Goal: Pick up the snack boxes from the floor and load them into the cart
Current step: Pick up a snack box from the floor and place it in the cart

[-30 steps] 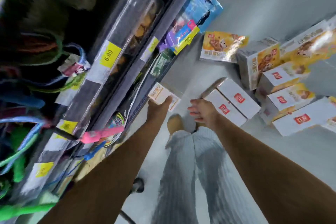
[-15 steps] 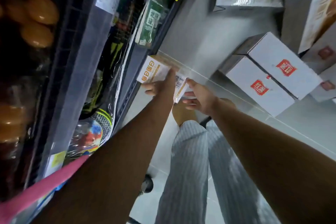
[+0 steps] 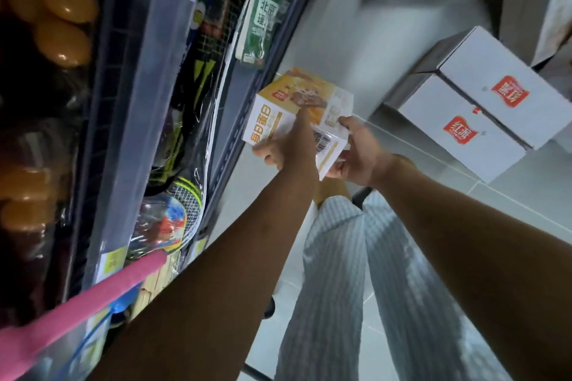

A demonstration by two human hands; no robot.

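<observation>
Holding: snack box (image 3: 297,108), both hands
Left hand (image 3: 278,148): fingers curled beneath
Right hand (image 3: 356,155): pinching barcode end
Handling: likely light, stiff (glossy); grip opposite ends

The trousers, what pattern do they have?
Thin grey-and-white stripes on the trousers, seen in the head view.

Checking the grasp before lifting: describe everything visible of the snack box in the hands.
The snack box is a rectangular carton of glossy-looking cardboard: yellow-orange top with a food picture, white side with orange characters, barcode on the near end. It is tilted beside the shelf base; the left hand grips its near-left edge, the right hand its right end.
</observation>
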